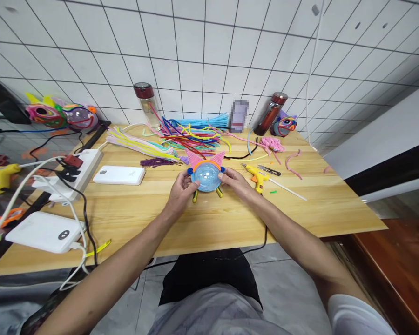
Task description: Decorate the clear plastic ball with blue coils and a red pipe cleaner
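A clear, light-blue round craft piece (207,177) stands out near the middle of the wooden table. It has two pink pointed ears, an orange band, dark blue balls at its sides and two olive-yellow legs pointing down. My left hand (182,188) grips its left side, thumb on the front. On the right side, my right hand (235,182) holds it the same way. Just right of that hand lies a yellow glue gun (259,179) with a white glue stick, beside small black snips (269,170).
Behind are bundles of colorful pipe cleaners (192,135), a glass bottle (146,104), a red flask (270,114) and a finished craft (284,124). White power banks (119,175), a power strip (77,174) and looping cables occupy the left. The table's front edge (202,251) is close to my body.
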Tool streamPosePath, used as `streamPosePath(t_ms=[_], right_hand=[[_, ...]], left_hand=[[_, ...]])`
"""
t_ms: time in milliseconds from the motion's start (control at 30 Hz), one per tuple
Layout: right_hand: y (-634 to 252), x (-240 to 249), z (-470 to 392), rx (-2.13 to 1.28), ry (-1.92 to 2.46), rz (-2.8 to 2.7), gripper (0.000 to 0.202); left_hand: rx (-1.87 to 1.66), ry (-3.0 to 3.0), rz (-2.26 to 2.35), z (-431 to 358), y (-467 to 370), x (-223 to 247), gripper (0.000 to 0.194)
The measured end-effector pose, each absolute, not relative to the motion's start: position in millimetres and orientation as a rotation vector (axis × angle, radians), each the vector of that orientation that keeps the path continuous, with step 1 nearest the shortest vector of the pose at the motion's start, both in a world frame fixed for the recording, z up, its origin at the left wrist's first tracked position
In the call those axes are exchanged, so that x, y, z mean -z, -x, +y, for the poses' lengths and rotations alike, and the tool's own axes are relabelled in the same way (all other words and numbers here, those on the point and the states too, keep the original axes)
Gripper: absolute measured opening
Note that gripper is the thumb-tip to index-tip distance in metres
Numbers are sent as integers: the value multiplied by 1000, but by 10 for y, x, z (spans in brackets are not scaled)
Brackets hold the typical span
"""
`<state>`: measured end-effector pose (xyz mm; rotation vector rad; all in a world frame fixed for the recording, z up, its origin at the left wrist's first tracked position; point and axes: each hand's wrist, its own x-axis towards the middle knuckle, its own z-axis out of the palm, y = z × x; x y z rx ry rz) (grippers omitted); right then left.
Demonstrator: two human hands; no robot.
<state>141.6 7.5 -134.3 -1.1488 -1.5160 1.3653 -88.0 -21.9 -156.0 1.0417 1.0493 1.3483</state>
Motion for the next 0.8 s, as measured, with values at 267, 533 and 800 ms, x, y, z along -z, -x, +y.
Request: streamPosePath(t_ms=[267,533,800], right_hand=[[-1387,1372,116,-1367,1147,-1488,58],[-1388,1356,92,-1406,1127,-1469,60],[-1448,1331,51,-1356,1168,-1498,58]], left_hand=[[-1322,-1055,1019,-282,869,1447,61],[-1309,-1034,1058,-284,863,1447,67],[-1304,-967,1082,-282,866,1481,71]])
